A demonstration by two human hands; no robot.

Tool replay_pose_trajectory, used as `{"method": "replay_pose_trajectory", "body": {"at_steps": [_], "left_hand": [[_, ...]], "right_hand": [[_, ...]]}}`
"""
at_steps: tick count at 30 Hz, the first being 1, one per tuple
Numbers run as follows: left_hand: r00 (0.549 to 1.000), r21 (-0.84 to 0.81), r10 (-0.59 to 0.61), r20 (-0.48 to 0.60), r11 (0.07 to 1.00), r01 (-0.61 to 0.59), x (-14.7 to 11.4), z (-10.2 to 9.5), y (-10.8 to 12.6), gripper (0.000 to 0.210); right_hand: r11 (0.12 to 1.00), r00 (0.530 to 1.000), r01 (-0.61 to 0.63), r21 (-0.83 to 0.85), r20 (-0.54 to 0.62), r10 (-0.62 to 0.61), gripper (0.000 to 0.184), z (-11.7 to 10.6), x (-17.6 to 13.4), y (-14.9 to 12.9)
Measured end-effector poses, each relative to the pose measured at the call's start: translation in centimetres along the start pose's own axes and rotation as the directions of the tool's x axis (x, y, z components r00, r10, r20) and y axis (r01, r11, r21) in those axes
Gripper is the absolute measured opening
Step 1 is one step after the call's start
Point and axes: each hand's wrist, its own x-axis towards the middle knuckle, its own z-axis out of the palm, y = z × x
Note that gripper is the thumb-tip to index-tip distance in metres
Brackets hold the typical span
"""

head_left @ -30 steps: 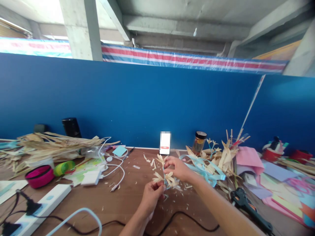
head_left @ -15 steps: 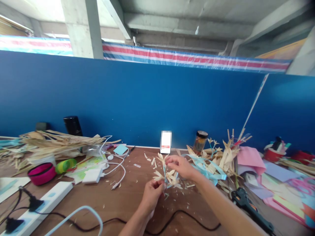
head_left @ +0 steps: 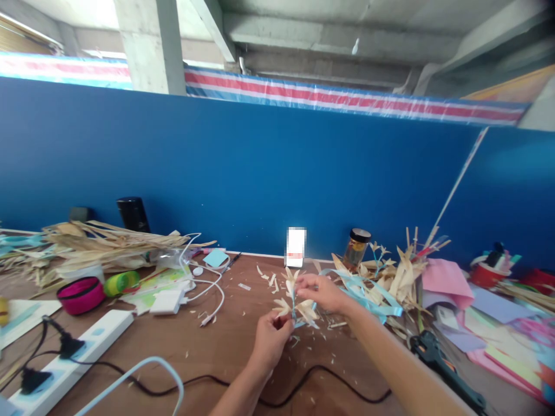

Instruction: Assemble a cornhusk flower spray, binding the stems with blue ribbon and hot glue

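A husk flower sprig (head_left: pixel 307 312) with pale petals and a light-blue wrapped stem is held upright above the brown table. My left hand (head_left: pixel 273 335) is closed, thumb and forefinger pinching the stem low down. At the upper bloom, my right hand (head_left: pixel 318 293) has its fingers bent together against the petals; the exact contact is partly hidden. Light-blue ribbon (head_left: pixel 368 294) lies in a loose heap to the right of that hand. Small husk scraps (head_left: pixel 273 282) are scattered around the sprig.
Behind the hands stands a lit phone (head_left: pixel 296 247), with a dark-lidded jar (head_left: pixel 358 245) to its right. A glue gun (head_left: pixel 446 370) lies at right, a power strip (head_left: pixel 73 364) at left. A black cable (head_left: pixel 312 375) crosses the front. Dried husks (head_left: pixel 117 245) are piled at back left.
The view has shifted slightly, so the scene sits a little to the right and higher. Both hands keep nearly the same hold on the sprig.
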Motion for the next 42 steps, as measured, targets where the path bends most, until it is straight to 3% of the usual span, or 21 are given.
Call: {"method": "replay_pose_trajectory", "body": {"at_steps": [11,20,25,29,33,37,42], "left_hand": [[1.0,-0.038,-0.012,0.008,0.999,0.012,-0.2,0.4,0.4,0.02],[0.998,0.02,0.058,-0.019,0.998,-0.057,0.2,-0.2,-0.5,0.017],[0.999,0.029,0.037,-0.023,0.999,-0.037,0.1,-0.2,-0.2,0.016],[0.999,0.042,0.02,-0.028,0.999,-0.019,0.1,-0.2,-0.1,0.016],[0.998,0.03,0.039,-0.055,0.999,-0.037,0.2,-0.3,-0.3,0.02],[0.989,0.035,0.071,-0.132,0.997,-0.067,0.0,-0.3,0.0,0.022],[0.984,0.045,0.066,-0.165,0.997,-0.059,-0.2,-0.3,0.2,0.019]], "right_hand": [[0.999,0.998,0.039,-0.019,0.042,-0.038,0.012,0.1,0.2,-0.2],[0.999,0.999,-0.017,-0.033,0.041,0.018,0.017,-0.1,0.1,-0.3],[1.0,0.998,0.003,0.022,0.065,-0.004,0.02,-0.2,0.1,-0.9],[0.991,0.999,-0.045,0.129,-0.018,0.047,0.025,-0.5,-0.2,-0.7],[0.983,0.971,-0.092,0.156,-0.207,0.124,0.026,-0.6,-1.3,0.3],[0.941,0.912,-0.155,0.302,-0.321,0.254,0.023,1.0,-3.6,1.6],[0.861,0.932,-0.217,0.459,-0.166,0.323,0.02,5.4,-5.4,2.8]]}}
